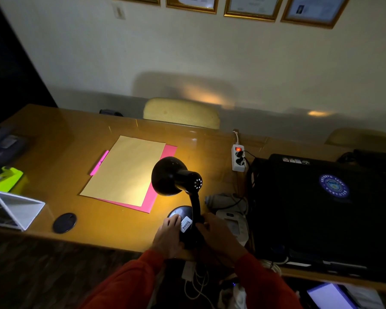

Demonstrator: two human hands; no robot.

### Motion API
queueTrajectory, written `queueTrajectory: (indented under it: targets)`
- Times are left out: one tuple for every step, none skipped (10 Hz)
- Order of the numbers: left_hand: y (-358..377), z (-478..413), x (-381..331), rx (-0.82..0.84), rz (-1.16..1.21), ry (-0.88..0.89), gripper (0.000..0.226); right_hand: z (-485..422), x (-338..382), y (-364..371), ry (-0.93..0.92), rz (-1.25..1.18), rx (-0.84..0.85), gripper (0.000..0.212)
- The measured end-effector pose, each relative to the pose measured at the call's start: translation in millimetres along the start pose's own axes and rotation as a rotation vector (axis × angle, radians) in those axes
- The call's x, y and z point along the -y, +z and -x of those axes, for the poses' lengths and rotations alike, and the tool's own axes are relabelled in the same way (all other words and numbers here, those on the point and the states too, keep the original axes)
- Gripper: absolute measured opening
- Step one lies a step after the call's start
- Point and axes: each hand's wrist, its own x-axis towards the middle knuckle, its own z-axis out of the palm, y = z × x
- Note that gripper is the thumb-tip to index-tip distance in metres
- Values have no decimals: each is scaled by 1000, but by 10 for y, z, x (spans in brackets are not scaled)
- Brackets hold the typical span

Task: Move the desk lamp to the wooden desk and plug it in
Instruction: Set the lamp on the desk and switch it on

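A black desk lamp stands lit on the wooden desk, near its front edge. Its shade throws warm light on the papers to the left. My left hand rests on the lamp's round base, fingers over its top beside a white label. My right hand grips the base from the right, next to the foot of the curved neck. A white power strip with a glowing red switch lies further back to the right, with two black plugs in it.
A manila sheet lies on a pink folder, a pink pen at its left. A black disc, white stand and green object sit left. A large black device fills the right. A chair stands behind the desk.
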Motion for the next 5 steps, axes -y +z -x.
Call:
queueTrajectory:
  targets:
    - [4,-2,-82,10,71,-78,71,18,6,3,8,6,4,21]
    - [-6,-18,-148,0,123,-162,62,26,-14,20,10,29,20,27]
    - [-59,-5,-135,82,-25,-57,70,47,23,-13,26,42,33,24]
    - [-150,11,-115,145,-75,-26,67,96,62,-74,29,38,19,29]
    - [-278,133,-79,168,50,-10,61,151,155,-190,45,67,-4,39]
